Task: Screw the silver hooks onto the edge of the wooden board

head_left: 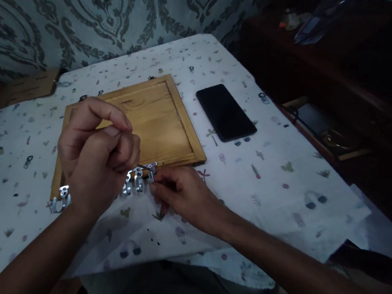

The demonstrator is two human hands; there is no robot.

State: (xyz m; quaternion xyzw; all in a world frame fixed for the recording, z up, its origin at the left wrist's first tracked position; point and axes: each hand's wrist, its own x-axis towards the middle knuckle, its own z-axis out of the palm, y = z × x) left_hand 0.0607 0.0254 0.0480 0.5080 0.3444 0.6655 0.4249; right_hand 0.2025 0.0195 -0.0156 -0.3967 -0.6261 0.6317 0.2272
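A wooden board with a raised frame lies on a table under a white patterned cloth. Shiny metal hooks sit along its near edge, and another metal hook shows at its near left corner. My left hand hovers over the near edge with fingers curled and pinched together; a thin dark tool tip sticks out from under it toward the hooks. My right hand rests on the cloth, its fingertips pinching the right end of the hooks.
A black phone lies face up on the cloth to the right of the board. Small dark bits dot the cloth near the board's far edge. Patterned wallpaper is behind; dark wooden furniture with an open drawer stands at right.
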